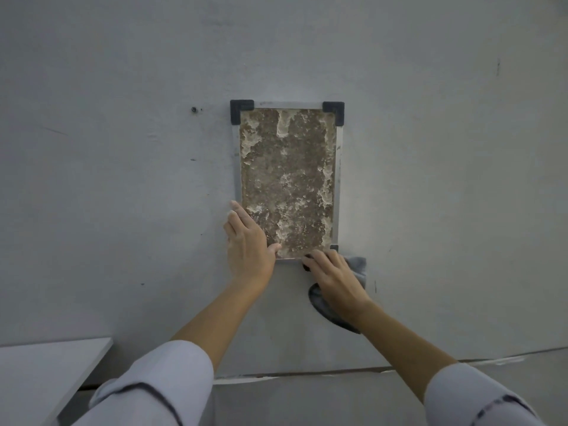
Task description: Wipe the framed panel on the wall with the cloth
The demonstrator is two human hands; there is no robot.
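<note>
Tall rectangular panel [287, 179], pale metal frame, dark plastic corner caps, mounted upright and flat on grey wall. Surface mottled brown with whitish patches throughout. Crumpled grey cloth [358, 267] pressed to wall at panel's lower right corner, partly covered, folds trailing down below the frame.

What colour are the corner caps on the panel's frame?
Black corner caps, clearest in the head view.

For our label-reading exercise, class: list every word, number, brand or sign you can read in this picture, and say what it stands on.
None: no readable text appears anywhere.
Framed panel: mottled brown and white patches only, no lettering.
Wall: small dark marks and scuffs, not characters.
Grey cloth under the right hand: no visible tag or print.
</note>
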